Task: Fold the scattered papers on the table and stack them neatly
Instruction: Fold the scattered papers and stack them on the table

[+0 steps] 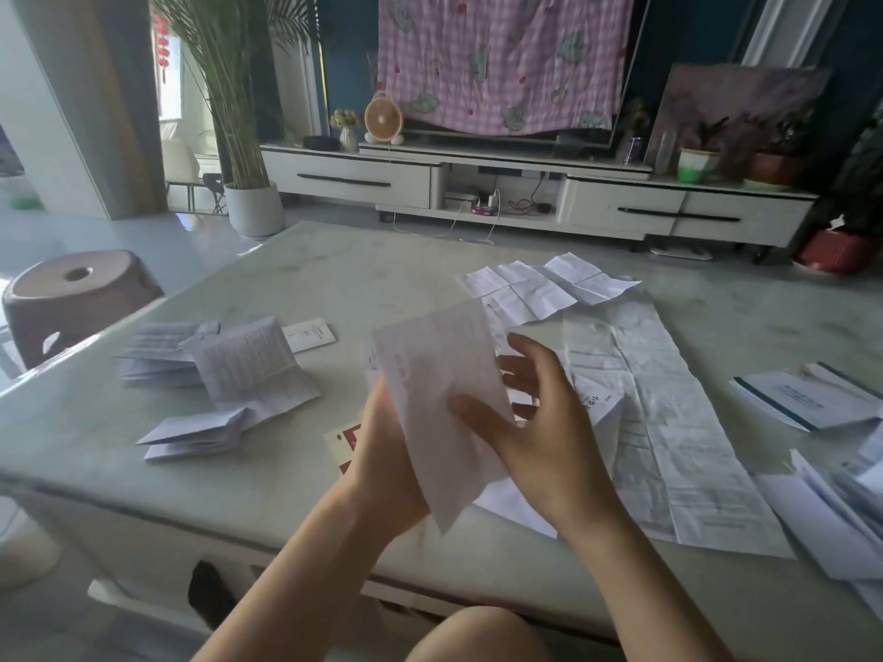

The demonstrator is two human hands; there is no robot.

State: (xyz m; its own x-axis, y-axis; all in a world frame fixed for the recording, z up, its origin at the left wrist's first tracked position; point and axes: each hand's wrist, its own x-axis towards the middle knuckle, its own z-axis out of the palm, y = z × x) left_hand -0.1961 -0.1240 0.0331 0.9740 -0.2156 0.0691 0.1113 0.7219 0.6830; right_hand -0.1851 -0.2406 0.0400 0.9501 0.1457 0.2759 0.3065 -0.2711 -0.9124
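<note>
On the left of the table (334, 269), the folded papers (210, 375) are lying in a loose cluster, some springing half open, with a small white card (310, 334) just beyond them.

In the middle I am holding one sheet (439, 389) up off the table, tilted. My left hand (382, 461) is gripping its lower left edge, though the paper is hiding those fingers. My right hand (540, 422) is lying open, its thumb pressing on the face of the sheet and its fingers spreading straight out past the right edge.

The sheet is looking thin and limp, light enough to flop and easy to crumple or tear. I am judging it best to take it by opposite edges near the corners, bring them together and run a thumb along the crease.

Further right, a long sheet (669, 422) is lying flat and unfolded, with a creased sheet (535, 286) beyond it. At the far right, more loose papers (807, 398) are waiting, so much folding is remaining.
</note>
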